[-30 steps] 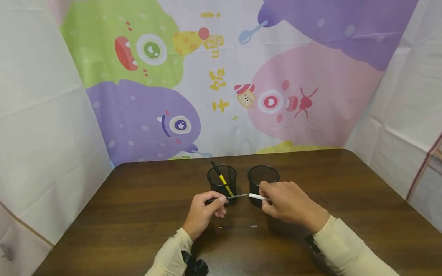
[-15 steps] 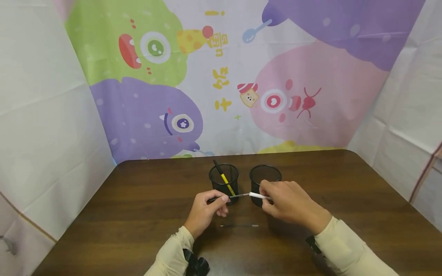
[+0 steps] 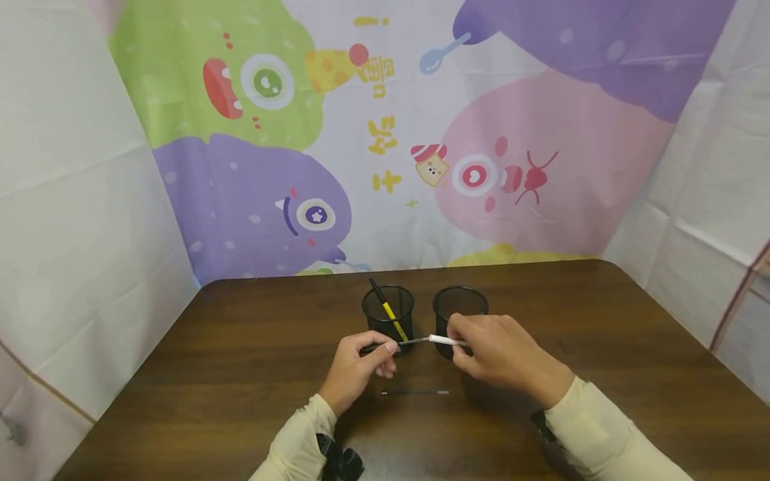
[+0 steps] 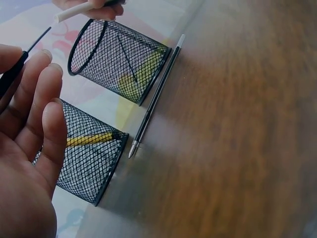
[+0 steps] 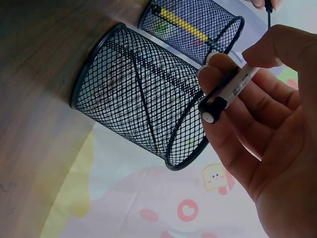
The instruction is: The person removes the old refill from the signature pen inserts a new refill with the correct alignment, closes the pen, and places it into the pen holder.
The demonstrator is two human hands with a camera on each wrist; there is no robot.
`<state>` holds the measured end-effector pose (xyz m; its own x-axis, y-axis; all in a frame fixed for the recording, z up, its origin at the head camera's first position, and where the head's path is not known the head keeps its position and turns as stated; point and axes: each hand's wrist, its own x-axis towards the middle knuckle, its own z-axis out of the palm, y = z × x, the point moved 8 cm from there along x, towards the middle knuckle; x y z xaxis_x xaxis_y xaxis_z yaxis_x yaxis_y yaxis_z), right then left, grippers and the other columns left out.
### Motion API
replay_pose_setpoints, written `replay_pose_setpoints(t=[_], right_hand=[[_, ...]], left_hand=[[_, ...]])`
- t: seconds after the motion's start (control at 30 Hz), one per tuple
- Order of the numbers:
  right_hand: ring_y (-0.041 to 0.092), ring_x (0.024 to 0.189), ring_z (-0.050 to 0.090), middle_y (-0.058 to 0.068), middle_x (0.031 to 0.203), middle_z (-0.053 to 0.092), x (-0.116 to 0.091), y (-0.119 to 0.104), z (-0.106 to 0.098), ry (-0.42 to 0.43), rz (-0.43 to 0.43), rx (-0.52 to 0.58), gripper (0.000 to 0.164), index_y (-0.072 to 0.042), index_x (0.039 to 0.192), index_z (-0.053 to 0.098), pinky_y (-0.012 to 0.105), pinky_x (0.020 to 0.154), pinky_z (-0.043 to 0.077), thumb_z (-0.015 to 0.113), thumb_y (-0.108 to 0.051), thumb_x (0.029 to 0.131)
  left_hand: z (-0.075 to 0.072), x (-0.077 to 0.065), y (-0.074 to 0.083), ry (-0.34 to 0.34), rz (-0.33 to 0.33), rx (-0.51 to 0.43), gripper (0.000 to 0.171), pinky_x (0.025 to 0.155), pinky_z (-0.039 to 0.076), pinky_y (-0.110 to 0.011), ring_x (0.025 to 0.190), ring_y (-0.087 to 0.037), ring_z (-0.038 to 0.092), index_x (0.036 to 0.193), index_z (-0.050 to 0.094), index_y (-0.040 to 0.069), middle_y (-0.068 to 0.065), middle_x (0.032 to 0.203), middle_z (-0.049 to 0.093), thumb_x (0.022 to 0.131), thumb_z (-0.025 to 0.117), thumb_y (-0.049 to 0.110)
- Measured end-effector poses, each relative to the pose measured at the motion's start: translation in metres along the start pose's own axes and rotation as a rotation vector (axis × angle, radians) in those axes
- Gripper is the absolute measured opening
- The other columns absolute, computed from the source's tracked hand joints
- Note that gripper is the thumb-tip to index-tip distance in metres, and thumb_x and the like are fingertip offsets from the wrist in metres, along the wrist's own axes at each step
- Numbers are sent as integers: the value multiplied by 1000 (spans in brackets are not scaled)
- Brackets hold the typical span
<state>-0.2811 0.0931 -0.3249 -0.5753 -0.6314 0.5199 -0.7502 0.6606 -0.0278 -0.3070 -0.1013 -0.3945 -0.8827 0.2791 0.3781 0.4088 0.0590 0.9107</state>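
Observation:
My left hand [image 3: 355, 364] pinches a dark pen grip [image 4: 12, 74] between thumb and finger. A thin grey rod [image 4: 39, 38], resembling a refill, juts from it toward the right. In my right hand [image 3: 499, 351] is a white pen barrel [image 3: 444, 340], pinched by thumb and fingers; the right wrist view shows its black clip end [image 5: 214, 110]. The rod's tip is right at the barrel's open end; I cannot tell whether they touch. A loose pen refill [image 3: 415, 393] with a metal tip lies on the table in front of the hands.
Behind the left hand stands a black mesh pen cup [image 3: 388, 319] holding a yellow-and-black pen [image 3: 390, 310]. A second mesh cup [image 3: 460, 304] is beside it, partly hidden by my right hand. The brown table [image 3: 210, 374] meets a printed cloth backdrop [image 3: 391, 240].
The rod's tip and the barrel's open end have come closer together since a second ago. The head view has shifted slightly; both grips look the same.

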Motion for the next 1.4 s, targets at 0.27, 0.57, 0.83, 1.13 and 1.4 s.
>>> replay_pose_setpoints(t=[0.27,0.57,0.83,1.13,1.4], right_hand=[[2,53,37,-14,67,49,1,-2,0,22,-21,0,17,-17,83,56,22,46,35,69,-9,77],[4,57,42,-11,71,55,2,-8,-2,72,-53,-19,17,-17,85,60,25,49,41,73,-10,76],[4,60,47,-11,75,57,2,-11,0,106,-88,-2,16,-16,88,64,27,51,46,74,-10,77],[4,64,53,-7,79,63,1,-20,0,156,-151,43,15,-12,91,66,27,55,50,75,-7,79],[4,65,52,-7,79,61,1,-26,1,174,-189,54,14,-12,92,66,26,54,49,74,-7,81]], left_hand=[[1,0,-2,-7,-15,-10,23,59,58,-34,62,-20,67,95,70,-8,-10,70,68,96,68,15],[3,0,-4,-10,-28,-25,19,60,59,-34,63,-20,67,97,72,-5,-12,71,68,95,71,14],[5,-1,-4,-13,-27,-65,16,59,59,-33,63,-19,67,99,71,-6,-13,72,68,93,72,8],[7,-1,-4,-28,-26,-97,17,59,59,-31,64,-15,66,103,71,-7,-37,84,63,92,72,5],[8,-2,-5,-32,-31,-96,19,59,59,-31,64,-15,66,107,72,-6,-35,82,65,91,73,5]])
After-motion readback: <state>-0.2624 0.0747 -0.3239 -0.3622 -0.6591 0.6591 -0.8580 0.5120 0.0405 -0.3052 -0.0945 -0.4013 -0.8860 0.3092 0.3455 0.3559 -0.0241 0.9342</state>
